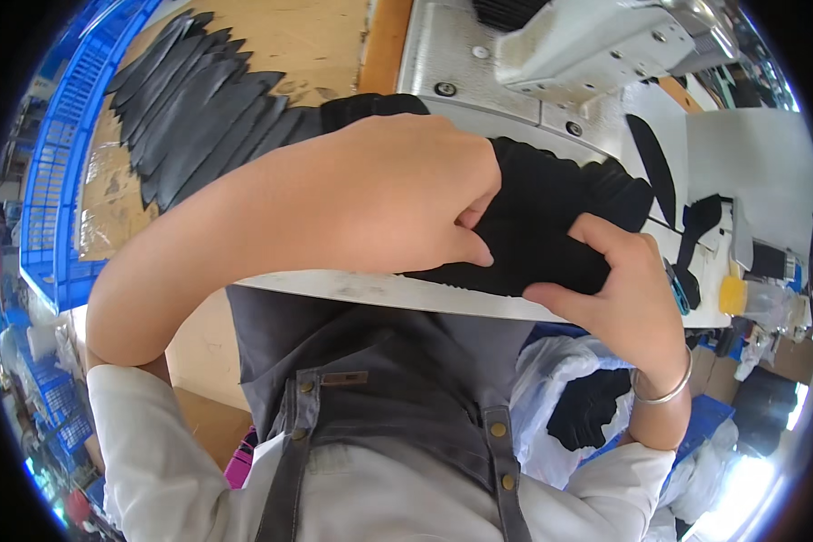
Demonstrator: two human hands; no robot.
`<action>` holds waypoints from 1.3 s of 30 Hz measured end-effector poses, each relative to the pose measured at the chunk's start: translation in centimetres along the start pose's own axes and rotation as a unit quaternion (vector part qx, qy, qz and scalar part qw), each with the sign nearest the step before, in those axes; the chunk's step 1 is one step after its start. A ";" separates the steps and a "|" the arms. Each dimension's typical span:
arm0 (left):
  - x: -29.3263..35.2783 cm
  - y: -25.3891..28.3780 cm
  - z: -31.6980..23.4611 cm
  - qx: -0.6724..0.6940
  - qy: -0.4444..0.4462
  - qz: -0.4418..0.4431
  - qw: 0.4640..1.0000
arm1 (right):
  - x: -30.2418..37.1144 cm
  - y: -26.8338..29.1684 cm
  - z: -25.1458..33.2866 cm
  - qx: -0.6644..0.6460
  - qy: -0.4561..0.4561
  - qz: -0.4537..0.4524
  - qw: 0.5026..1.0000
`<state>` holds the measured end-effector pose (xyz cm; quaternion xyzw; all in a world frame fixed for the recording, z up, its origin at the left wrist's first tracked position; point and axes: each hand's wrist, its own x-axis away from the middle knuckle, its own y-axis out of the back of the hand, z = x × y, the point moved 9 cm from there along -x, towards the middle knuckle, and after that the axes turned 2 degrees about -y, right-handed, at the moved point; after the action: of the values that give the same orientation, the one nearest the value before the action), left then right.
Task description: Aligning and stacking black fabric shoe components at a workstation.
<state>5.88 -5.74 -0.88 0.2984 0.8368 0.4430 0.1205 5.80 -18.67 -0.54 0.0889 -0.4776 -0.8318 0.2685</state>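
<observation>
A thick bundle of black fabric pieces [546, 217] lies at the front edge of the white machine table [352, 287]. My left hand [452, 194] reaches across from the left and grips the bundle's left part, its fingers curled with the thumb along the near side. On the right end, my right hand [628, 280] pinches the bundle between thumb and fingers; some fingertips are hidden by the cloth. Layered, wavy edges show at the bundle's far right. A small teal tool [676, 287] shows beside my right hand; whether it is held or lying there I cannot tell.
Beyond the bundle stands a sewing machine [596, 50]. Dark, pointed flat pieces [212, 108] fan out over cardboard [307, 45] at left, beside a blue plastic crate [54, 181]. Black cut pieces [652, 167] and a yellow-capped bottle [732, 295] lie right. A plastic bag [537, 406] hangs below.
</observation>
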 end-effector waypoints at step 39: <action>0.7 -5.5 -5.2 -0.175 -0.086 -0.123 0.973 | -0.2 0.9 -6.1 -0.200 -0.141 0.134 0.960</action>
<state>0.76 -11.19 -2.34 0.2049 0.7632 0.5368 0.2957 8.77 -23.51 -3.01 -0.1492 -0.3425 -0.8709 0.3194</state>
